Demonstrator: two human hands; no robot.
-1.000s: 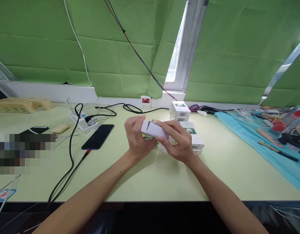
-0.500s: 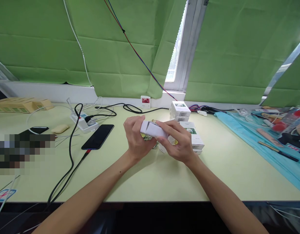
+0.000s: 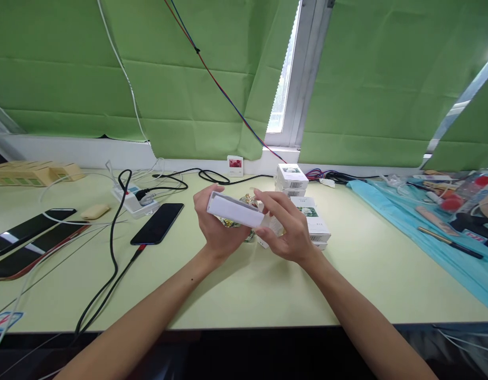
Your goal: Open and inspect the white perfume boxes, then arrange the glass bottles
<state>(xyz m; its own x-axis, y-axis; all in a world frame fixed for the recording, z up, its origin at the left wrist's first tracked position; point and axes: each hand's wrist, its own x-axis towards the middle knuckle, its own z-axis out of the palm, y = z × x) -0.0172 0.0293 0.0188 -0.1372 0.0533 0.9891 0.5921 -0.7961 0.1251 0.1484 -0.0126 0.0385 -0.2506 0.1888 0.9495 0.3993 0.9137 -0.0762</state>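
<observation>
My left hand (image 3: 217,227) is wrapped round a slim white box (image 3: 236,209), held tilted above the table with one long side facing me. At the box's right end, my right hand (image 3: 289,227) pinches a pale, translucent piece (image 3: 272,224) between thumb and fingers; its kind is unclear. Shiny gold and glassy ornaments (image 3: 250,199) show behind and below the box, mostly hidden by my hands. Just beyond my right hand lie white boxes with a flower picture (image 3: 313,221), and a stack of similar small boxes (image 3: 291,177) stands farther back.
A black smartphone (image 3: 157,224) on a cable lies left of my hands, near a white power strip (image 3: 137,200). More phones (image 3: 34,248) are at far left. On the right, a blue sheet (image 3: 390,211) carries a pen (image 3: 450,243) and assorted items.
The white box has shifted left with my left hand and shows more of its long side. My right hand is now off its main body, pinching the translucent piece at its end.
</observation>
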